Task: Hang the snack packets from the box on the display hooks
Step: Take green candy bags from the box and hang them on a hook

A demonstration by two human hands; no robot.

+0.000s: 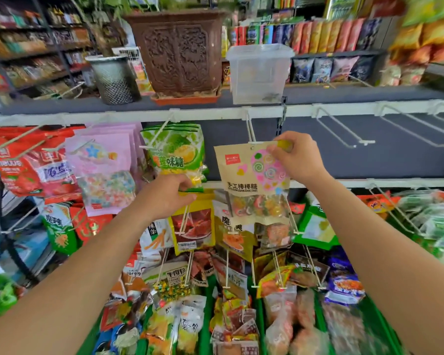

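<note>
Glossy red packets [23, 170] and pink packets [103, 170] hang flat on thin white wire hooks. Next to them, the left hand [169, 198] pinches the lower edge of a shiny green packet [176, 149] hanging from its hook. The right hand [296, 157] pinches the top corner of a matte tan paper packet [251, 180] with a clear window showing round swirled sweets. Its top edge meets the tip of a white hook [250, 129]. Bare hooks [344, 129] jut out further right.

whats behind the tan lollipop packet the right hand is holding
The tan lollipop packet, pinched at its top by the right hand, overlaps a yellow packet and a clear packet on the lower row. Their upper parts are partly covered.
</note>
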